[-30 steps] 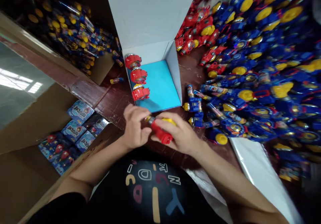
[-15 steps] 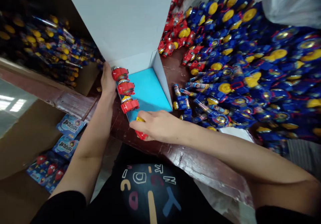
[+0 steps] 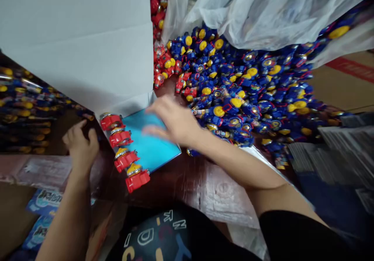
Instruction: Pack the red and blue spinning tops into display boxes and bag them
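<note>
Over the blue panel (image 3: 157, 146), the right hand (image 3: 175, 122) spreads its fingers right of the red toys (image 3: 126, 161), rowed far to near, with the left hand (image 3: 81, 146), fingers parted, left of them.

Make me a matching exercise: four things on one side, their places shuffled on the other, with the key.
1. Left hand
2. Right hand
3. Four red toys
4. Blue toys

A. Heaped to the right of the white box
B. Lined up along the box's left edge
C. Over the box's bright blue base
D. Left of the red toys

Pairs: 1-D, 2-C, 3-B, 4-A
</note>
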`<control>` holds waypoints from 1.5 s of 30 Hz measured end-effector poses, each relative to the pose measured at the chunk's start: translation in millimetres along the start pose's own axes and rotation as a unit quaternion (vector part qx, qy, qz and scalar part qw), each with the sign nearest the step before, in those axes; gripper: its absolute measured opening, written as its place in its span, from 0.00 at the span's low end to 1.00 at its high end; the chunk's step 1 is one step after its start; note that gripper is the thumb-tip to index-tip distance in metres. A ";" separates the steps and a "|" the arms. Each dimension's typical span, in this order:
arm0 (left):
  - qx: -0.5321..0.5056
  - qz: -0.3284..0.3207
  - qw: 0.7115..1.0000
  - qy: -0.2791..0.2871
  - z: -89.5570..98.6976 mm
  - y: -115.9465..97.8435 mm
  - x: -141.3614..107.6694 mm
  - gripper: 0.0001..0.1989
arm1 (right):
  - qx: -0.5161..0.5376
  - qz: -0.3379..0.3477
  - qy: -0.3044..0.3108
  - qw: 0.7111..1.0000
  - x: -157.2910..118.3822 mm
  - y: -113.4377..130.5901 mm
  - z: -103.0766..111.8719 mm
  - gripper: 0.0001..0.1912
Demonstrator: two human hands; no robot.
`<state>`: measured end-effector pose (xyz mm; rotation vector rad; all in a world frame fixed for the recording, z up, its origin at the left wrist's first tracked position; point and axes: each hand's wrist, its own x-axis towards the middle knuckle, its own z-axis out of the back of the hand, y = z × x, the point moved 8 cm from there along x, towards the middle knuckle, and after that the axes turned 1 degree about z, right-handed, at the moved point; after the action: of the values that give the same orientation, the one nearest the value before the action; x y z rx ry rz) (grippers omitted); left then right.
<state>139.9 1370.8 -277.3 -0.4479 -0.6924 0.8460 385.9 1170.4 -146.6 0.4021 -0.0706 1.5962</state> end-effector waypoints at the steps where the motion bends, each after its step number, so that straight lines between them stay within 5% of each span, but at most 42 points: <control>1: 0.101 -0.010 0.995 0.002 6.3 3.4 -11.0 0.23 | -0.043 -0.095 -0.001 0.995 13.7 -48.7 4.9 0.30; 3: 0.224 -0.025 0.974 0.031 8.4 10.5 -29.3 0.21 | -0.139 -0.272 0.089 0.948 30.4 -142.7 -3.7 0.28; 5: 0.251 -0.034 0.964 0.077 1.0 15.7 -39.6 0.20 | -0.165 -0.375 0.198 0.890 35.2 -209.7 -25.8 0.27; 7: 0.237 -0.029 0.967 0.088 -3.1 16.9 -40.7 0.19 | -0.159 -0.404 0.245 0.867 38.3 -242.6 -46.6 0.28; 10: 0.170 -0.014 0.983 0.074 1.9 7.3 -35.4 0.19 | -0.133 -0.379 0.251 0.880 37.7 -249.1 -61.1 0.32; 13: 0.070 0.005 0.997 0.027 26.8 -18.9 -36.1 0.19 | -0.096 -0.331 0.220 0.913 27.3 -225.8 -45.5 0.33; 16: -0.041 0.027 0.999 0.001 55.3 -61.1 -45.3 0.18 | 0.063 -0.204 0.051 0.976 17.3 -164.8 3.1 0.26; 18: -0.109 0.013 0.993 0.042 61.2 -99.4 -50.4 0.17 | 0.213 -0.066 -0.042 0.974 3.6 -104.8 37.3 0.21; 20: -0.159 -0.032 0.981 0.105 58.6 -139.9 -53.2 0.15 | 0.266 0.059 -0.058 0.961 -12.5 -42.5 56.9 0.18; 22: -0.190 -0.061 0.970 0.138 55.2 -168.2 -53.0 0.13 | 0.256 0.152 -0.044 0.954 -24.5 10.0 60.6 0.15; 24: -0.250 -0.032 0.961 0.109 56.0 -175.2 -48.7 0.13 | 0.225 0.183 -0.033 0.956 -30.2 38.5 53.7 0.13; 27: -0.409 0.087 0.906 0.064 49.5 -160.4 -47.7 0.17 | 0.213 0.161 -0.034 0.963 -35.0 44.6 41.4 0.14; 31: -0.504 0.154 0.829 0.188 24.7 -163.2 -61.7 0.21 | 0.239 0.147 -0.063 0.958 -46.7 38.7 37.8 0.18; 37: -0.356 0.052 0.843 0.401 16.8 -193.2 -75.8 0.16 | 0.244 0.159 -0.061 0.955 -52.7 36.8 42.2 0.19; 45: -0.256 -0.007 0.860 0.442 17.9 -205.2 -73.7 0.17 | 0.215 0.169 -0.013 0.962 -47.0 35.3 51.5 0.15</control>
<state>200.2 1191.8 -167.0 -1.2151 -0.0374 0.3438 362.9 1108.1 -105.5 0.7820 0.2018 1.9465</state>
